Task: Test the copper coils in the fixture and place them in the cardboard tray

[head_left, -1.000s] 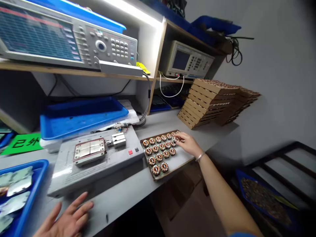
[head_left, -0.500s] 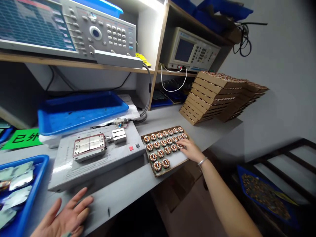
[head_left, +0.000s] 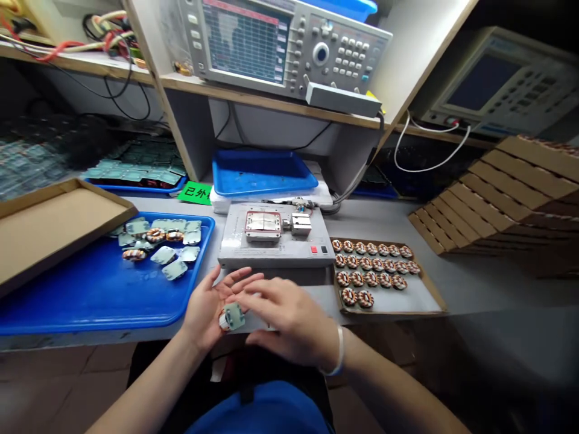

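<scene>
Small, pale-green, squarish plate-topped part [head_left: 234, 316] rests on left hand [head_left: 204, 310], palm open, lower centre of frame. Right hand [head_left: 294, 320] alongside, thumb wide of fingers. Part probably light, stiff; best held by edges.

Green sign [head_left: 194, 193], left of frame centre: black characters "已外", a third partly hidden at right. Grey fixture [head_left: 294, 254], mid-frame: fine print, illegible. Instrument screen [head_left: 246, 45], upper centre: lettering too small to read.
</scene>
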Motion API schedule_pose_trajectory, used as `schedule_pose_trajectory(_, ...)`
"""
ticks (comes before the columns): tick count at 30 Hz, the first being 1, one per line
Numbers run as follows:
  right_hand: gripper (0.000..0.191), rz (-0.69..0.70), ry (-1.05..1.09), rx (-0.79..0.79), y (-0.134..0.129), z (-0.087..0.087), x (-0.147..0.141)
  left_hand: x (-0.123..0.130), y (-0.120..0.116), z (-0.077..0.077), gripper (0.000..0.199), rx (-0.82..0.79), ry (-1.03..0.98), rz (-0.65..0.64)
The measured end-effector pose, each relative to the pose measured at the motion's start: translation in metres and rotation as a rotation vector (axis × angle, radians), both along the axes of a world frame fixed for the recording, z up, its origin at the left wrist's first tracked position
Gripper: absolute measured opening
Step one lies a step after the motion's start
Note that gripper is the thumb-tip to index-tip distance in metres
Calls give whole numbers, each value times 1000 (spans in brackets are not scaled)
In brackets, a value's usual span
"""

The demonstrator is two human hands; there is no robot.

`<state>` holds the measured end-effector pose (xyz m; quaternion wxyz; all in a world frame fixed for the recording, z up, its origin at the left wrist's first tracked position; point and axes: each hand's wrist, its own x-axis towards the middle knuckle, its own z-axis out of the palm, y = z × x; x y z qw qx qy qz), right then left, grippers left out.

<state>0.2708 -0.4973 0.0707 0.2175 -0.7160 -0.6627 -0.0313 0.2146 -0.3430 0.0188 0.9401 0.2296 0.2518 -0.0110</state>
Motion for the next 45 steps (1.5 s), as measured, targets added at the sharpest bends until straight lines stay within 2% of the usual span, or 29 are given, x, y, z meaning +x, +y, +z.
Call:
schedule_pose_trajectory(2, 40, 86, -59, -45, 29, -15, -10, -4, 1, 2, 40, -5, 39, 38)
schedule_pose_trajectory(4, 27, 105, -41, -63, 43, -26, -10, -10, 7, 0, 38, -6, 78, 52)
schedule_pose_trajectory(8, 26, 55, 130, -92, 41, -23, 3, -21, 22, -3, 33, -13, 45, 68)
schedule_pose_trajectory(11, 27, -46, 143, -94, 35, -16, 8, -23, 26, 1, 31, -19, 21, 94)
schedule_pose_trajectory(14, 29, -137, 150, -61, 35, -17, 6, -21, 23, 7, 30, -23, 22, 124)
schedule_pose_trajectory(19, 43, -124, 245, -55, 41, -23, 9, -17, 17, 10, 27, -62, 4, 164)
schedule_pose_trajectory(23, 35, -165, 332, 93, 44, -12, 35, -17, 19, 7, 22, -16, -8, 212)
schedule_pose_trajectory(28, 43, -269, 311, 215, 51, 7, 89, -30, 30, 1, 15, 173, 22, 188)
schedule_pose_trajectory(30, 47, -319, 243, 224, 55, 9, 108, -39, 41, -1, 14, 306, 26, 181)
schedule_pose_trajectory(32, 46, -364, 176, 214, 60, 9, 123, -49, 58, -2, 16, 537, 43, 224)
schedule_pose_trajectory(35, 41, -372, 157, 154, 69, 6, 137, -61, 93, -6, 22, 1025, 198, 359)
schedule_pose_trajectory(37, 40, -355, 178, 114, 74, 4, 142, -66, 114, -12, 24, 1350, 312, 391)
schedule_pose_trajectory(39, 40, -347, 192, 84, 77, 3, 145, -67, 128, -22, 27, 1599, 329, 324)
schedule_pose_trajectory(41, 40, -346, 197, 58, 79, 3, 146, -63, 135, -33, 34, 1781, 267, 230)
schedule_pose_trajectory(45, 35, -328, 194, 24, 79, 6, 144, -43, 133, -54, 43, 2082, 216, 77)
